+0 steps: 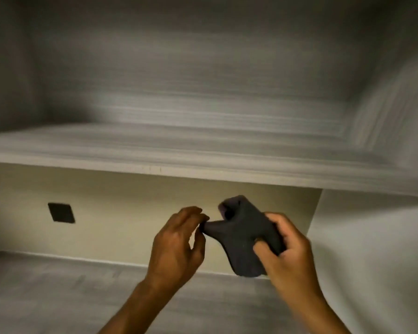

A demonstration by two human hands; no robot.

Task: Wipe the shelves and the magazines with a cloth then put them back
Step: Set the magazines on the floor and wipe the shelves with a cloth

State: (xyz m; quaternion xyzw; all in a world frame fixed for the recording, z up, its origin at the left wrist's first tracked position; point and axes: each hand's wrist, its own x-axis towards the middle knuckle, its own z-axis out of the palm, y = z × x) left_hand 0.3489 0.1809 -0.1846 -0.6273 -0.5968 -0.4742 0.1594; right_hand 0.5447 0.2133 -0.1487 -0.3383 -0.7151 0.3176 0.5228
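Both hands hold a dark cloth (244, 235) in the air in front of the lower shelf (58, 292), below the front edge of the upper shelf (155, 150). The right hand (287, 251) grips the cloth's right side, fingers curled over its back edge and thumb pressed into its front face, so the fabric bunches in the fist and a flap hangs down below it. The left hand (176, 244) pinches a corner of the cloth between thumb and fingertips, drawing that corner out to a point toward the left; its other fingers are bent and loosely stacked above the pinch. The cloth's top end stands up in a rumpled fold between the 2 hands. Both shelves are pale grey with a streaked grain, the upper one blurred. On the cream back wall (130, 213) between them, left of the hands, sits a small dark square (61, 212). No magazines are in view.
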